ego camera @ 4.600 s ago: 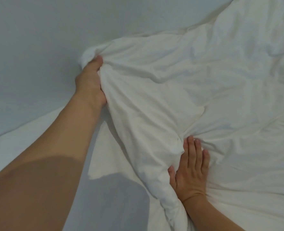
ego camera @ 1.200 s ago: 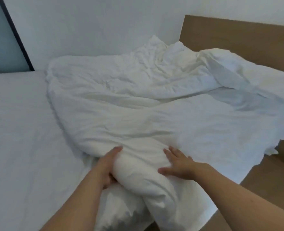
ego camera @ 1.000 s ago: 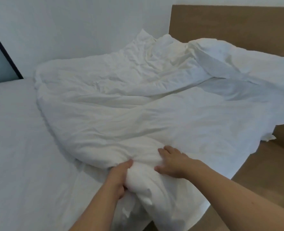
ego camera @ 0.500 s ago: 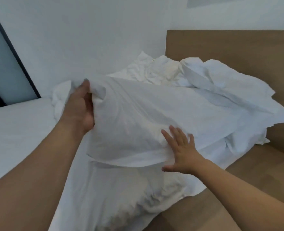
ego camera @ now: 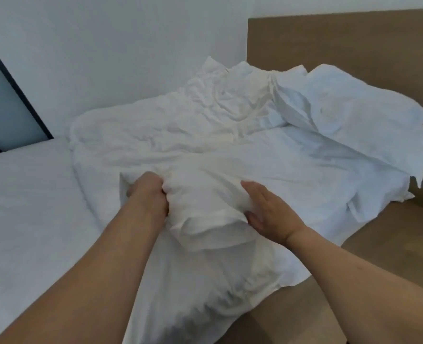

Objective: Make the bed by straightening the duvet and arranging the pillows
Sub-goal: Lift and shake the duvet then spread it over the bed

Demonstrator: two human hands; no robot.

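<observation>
A rumpled white duvet (ego camera: pixel 180 135) lies bunched across the right half of the bed, up to the wooden headboard (ego camera: pixel 342 43). My left hand (ego camera: pixel 147 192) is closed on a thick fold of the duvet near its front edge. My right hand (ego camera: pixel 267 209) lies flat, fingers extended, against the right side of that same fold. A crumpled white pillow (ego camera: pixel 349 112) sits at the back right against the headboard. A second padded white bundle (ego camera: pixel 205 294) hangs over the bed's near right edge, below my hands.
The bare white sheet (ego camera: pixel 26 219) covers the left part of the mattress. A white wall (ego camera: pixel 118 45) runs behind the bed, with a dark-framed pane (ego camera: pixel 4 115) at the far left. Brown wood floor or bed frame (ego camera: pixel 379 244) shows on the right.
Half a second ago my left hand held the duvet lifted in the air. It has come down, and the fold now rests on the bed between both hands.
</observation>
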